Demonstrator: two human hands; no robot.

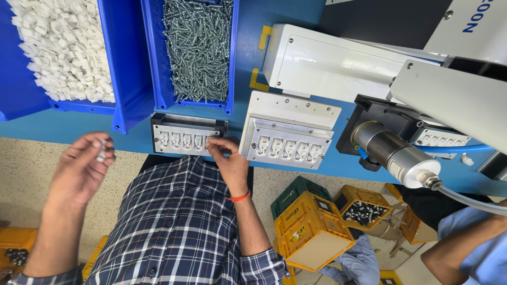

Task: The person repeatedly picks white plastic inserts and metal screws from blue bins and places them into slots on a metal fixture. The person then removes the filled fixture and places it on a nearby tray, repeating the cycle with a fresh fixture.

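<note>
My left hand is raised off the bench edge and pinches a few small white plastic pieces in its fingertips. My right hand, with a red band at the wrist, has its fingertips pinched at the right end of a dark jig holding a row of white parts; whether a piece is between the fingers is hidden. A second, lighter metal jig with a filled row of white parts lies just to the right.
A blue bin of white plastic pieces and a blue bin of metal screws sit at the back. A white machine with a silver cylinder stands right. Yellow crates are below. Another person's arm is at lower right.
</note>
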